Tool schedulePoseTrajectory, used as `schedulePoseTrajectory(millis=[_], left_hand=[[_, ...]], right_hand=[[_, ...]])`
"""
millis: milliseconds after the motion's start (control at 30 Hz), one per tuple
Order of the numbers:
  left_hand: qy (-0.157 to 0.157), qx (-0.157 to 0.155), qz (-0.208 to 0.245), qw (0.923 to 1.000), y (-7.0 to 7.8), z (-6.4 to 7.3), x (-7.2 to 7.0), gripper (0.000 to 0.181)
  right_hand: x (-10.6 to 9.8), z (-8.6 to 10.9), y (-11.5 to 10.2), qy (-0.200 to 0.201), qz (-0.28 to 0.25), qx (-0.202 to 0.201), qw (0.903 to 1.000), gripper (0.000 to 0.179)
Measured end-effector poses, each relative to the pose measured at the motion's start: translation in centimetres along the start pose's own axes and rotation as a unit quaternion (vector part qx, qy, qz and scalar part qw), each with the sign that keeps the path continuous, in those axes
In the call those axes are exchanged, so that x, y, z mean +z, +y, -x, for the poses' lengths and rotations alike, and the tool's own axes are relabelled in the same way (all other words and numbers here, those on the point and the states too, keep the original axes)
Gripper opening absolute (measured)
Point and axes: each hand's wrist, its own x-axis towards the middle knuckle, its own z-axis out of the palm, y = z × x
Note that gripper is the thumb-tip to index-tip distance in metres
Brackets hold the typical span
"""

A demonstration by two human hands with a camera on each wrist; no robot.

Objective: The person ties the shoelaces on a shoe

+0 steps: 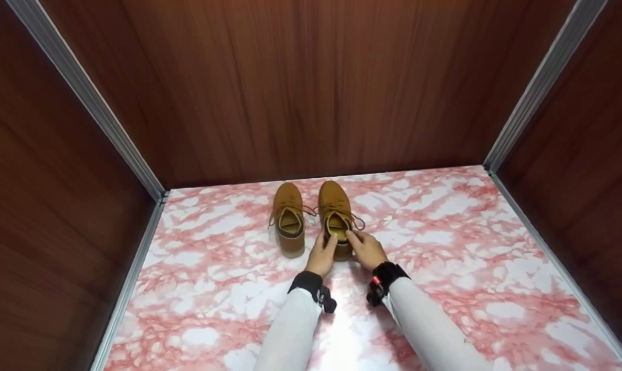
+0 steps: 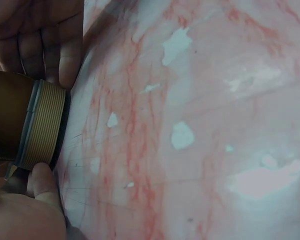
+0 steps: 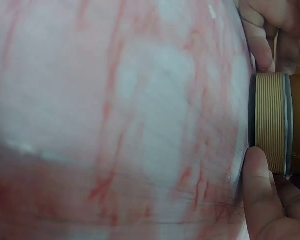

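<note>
A pair of tan lace-up shoes stands side by side on the floor, toes toward the back wall. My left hand (image 1: 321, 256) and right hand (image 1: 368, 251) hold the right-hand shoe (image 1: 333, 194) from either side of its heel, thumbs at the collar. Both wrist views show fingers on each side of the heel, where the ribbed sole (image 2: 46, 122) meets the floor. The left-hand shoe (image 1: 287, 194) stands just to the left, untouched, its laces (image 1: 305, 209) trailing toward its mate. The fingers' far ends under the held shoe are partly hidden.
A dark wood-grain panel (image 1: 300, 93) rises close behind the toes. More panels stand at left (image 1: 43, 206) and right (image 1: 578, 170), joined by grey metal corner strips (image 1: 94, 105). The floor (image 1: 213, 309) has a red and white marbled surface.
</note>
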Motion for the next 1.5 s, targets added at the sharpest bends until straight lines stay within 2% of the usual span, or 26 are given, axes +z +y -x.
schedulePoseTrajectory(millis=[333,533,767,833,1000,1200,1333,1433,1500], left_hand=[[-0.014,-0.003,0.035,0.9993,0.4,-0.6,-0.4,0.061],[-0.016,-0.013,0.044,0.9988,-0.1,-0.2,-1.1,0.063],[-0.013,-0.021,0.081,0.9964,-0.3,0.1,-0.8,0.065],[-0.012,-0.022,0.075,0.9969,-0.4,0.2,-0.7,0.065],[-0.013,-0.023,0.070,0.9972,-0.5,0.5,-0.7,0.066],[-0.012,-0.018,0.073,0.9971,-0.5,0.4,-0.8,0.070],[-0.021,-0.020,0.072,0.9970,-0.4,1.0,-1.0,0.074],[-0.038,-0.024,0.089,0.9950,-0.3,1.6,-1.2,0.076],[-0.049,-0.023,0.098,0.9937,-0.2,2.0,-1.4,0.077]], right_hand=[[-0.1,-0.9,-0.4,0.000,-0.012,0.006,0.9999,0.055],[0.2,-0.4,-0.4,-0.021,-0.079,0.040,0.9958,0.057],[-0.2,-0.2,-0.1,-0.020,-0.106,0.055,0.9926,0.064],[-0.2,-0.2,0.2,-0.023,-0.145,0.072,0.9866,0.063],[-0.2,-0.1,0.7,-0.037,-0.244,0.102,0.9638,0.065],[0.0,-0.2,0.7,-0.041,-0.292,0.103,0.9499,0.063],[-0.2,0.0,1.0,-0.072,-0.319,0.109,0.9387,0.067],[-0.9,0.3,1.4,-0.105,-0.333,0.113,0.9301,0.078],[-1.4,0.5,1.8,-0.127,-0.331,0.115,0.9280,0.088]])
